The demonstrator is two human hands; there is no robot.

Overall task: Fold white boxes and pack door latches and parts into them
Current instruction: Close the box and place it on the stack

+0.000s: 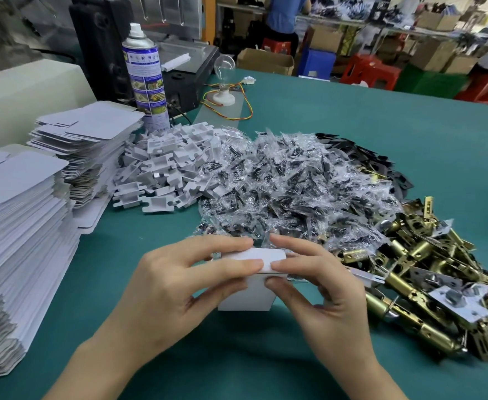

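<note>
Bench [352,134]: green work surface carrying all the stock. Blanks [20,215]: two tall stacks of flat white card at the left, unfolded, so most of the folding appears to lie ahead. Bags [289,186]: a broad heap of clear sachets with dark small parts, mid-bench, its near edge just behind the box. Latches [427,284]: a brass-coloured heap at the right, loose and unpacked. Inserts [164,168]: a pile of white moulded pieces between blanks and bags. Plates [381,166]: dark flat parts behind the bags. Can [146,70]: an upright spray can behind the blanks, clear of the work, as is the bulb [224,79] beside it.

Box [248,293]: one small white box, erected, standing on the bench at the near centre between the two hands; its top flap is being pressed down. Whether it holds a latch cannot be told. No finished boxes are in view. Left hand [173,287]: grasps the box, fingers laid across the flap. Right hand [323,295]: grasps the box, fingertips on the flap's edge. Nothing blocks either hand; the crowding bags are the nearest hindrance.
</note>
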